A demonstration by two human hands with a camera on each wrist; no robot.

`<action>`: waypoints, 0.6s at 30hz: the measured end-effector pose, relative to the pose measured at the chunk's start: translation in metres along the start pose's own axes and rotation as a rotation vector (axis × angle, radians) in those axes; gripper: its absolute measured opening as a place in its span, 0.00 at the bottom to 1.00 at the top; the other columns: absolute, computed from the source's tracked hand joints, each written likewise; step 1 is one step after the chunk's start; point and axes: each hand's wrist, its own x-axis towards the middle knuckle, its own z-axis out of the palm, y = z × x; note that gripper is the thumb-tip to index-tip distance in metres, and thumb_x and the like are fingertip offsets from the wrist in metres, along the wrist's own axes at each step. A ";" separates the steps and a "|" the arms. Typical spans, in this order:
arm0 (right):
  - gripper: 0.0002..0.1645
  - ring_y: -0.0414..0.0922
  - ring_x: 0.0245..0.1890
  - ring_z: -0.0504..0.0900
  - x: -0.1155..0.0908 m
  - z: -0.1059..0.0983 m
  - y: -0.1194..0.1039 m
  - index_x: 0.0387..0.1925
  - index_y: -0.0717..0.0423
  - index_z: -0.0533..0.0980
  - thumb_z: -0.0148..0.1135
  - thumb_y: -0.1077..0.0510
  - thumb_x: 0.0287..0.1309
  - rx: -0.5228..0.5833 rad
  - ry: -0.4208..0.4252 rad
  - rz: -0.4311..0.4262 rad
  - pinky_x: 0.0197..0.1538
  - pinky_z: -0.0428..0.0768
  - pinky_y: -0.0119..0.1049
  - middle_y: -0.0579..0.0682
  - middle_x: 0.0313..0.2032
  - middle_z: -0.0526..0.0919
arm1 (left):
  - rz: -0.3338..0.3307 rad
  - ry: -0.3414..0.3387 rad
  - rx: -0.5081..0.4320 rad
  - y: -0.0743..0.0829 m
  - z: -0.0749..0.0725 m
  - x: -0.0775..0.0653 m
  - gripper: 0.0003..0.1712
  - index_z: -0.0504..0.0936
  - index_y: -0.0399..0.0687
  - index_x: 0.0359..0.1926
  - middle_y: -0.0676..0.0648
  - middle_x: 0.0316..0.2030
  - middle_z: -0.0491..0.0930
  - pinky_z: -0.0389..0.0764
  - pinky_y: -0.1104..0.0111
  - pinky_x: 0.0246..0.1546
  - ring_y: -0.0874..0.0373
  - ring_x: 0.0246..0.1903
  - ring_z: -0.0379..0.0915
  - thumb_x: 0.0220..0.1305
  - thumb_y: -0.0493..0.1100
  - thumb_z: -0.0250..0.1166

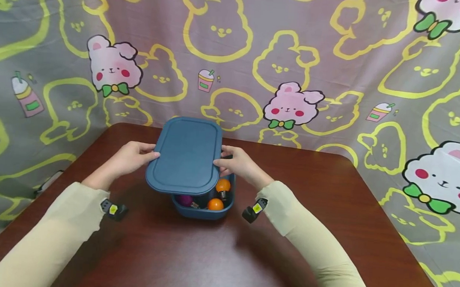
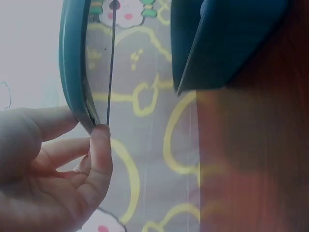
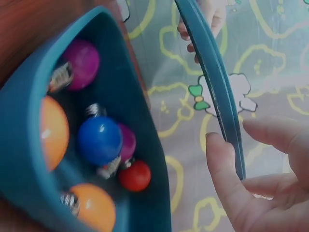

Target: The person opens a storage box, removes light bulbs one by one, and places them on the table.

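Observation:
Both hands hold a blue rectangular lid (image 1: pixel 189 152) up above a matching blue box (image 1: pixel 201 213). My left hand (image 1: pixel 131 158) pinches the lid's left edge between thumb and fingers; in the left wrist view the fingertips (image 2: pixel 100 135) grip its rim. The right hand (image 1: pixel 238 163) pinches the opposite edge, thumb on top. Inside the box lie several coloured light bulbs with metal screw bases: a blue bulb (image 3: pixel 100 140), a red bulb (image 3: pixel 135 175), an orange bulb (image 3: pixel 94 208) and a purple bulb (image 3: pixel 83 65). In the head view the lid hides most of the box.
The box stands on a dark red-brown wooden table (image 1: pixel 297 198). A curtain (image 1: pixel 234 53) printed with cartoon bunnies hangs behind and around the table. A small dark strapped device sits on each wrist.

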 end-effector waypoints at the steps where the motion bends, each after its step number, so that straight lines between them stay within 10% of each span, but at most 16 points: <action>1: 0.42 0.48 0.30 0.81 0.002 0.002 -0.003 0.68 0.59 0.56 0.64 0.58 0.55 -0.001 -0.006 -0.003 0.37 0.80 0.38 0.56 0.52 0.70 | -0.002 0.004 0.003 -0.001 -0.003 -0.001 0.30 0.64 0.27 0.61 0.30 0.49 0.74 0.73 0.51 0.46 0.41 0.45 0.74 0.67 0.46 0.56; 18: 0.46 0.44 0.33 0.78 0.029 0.061 -0.029 0.70 0.59 0.48 0.62 0.54 0.58 0.079 -0.140 0.037 0.43 0.79 0.40 0.56 0.57 0.68 | -0.142 0.004 0.065 -0.050 -0.046 -0.014 0.39 0.60 0.26 0.63 0.27 0.50 0.72 0.69 0.44 0.46 0.38 0.42 0.74 0.66 0.56 0.53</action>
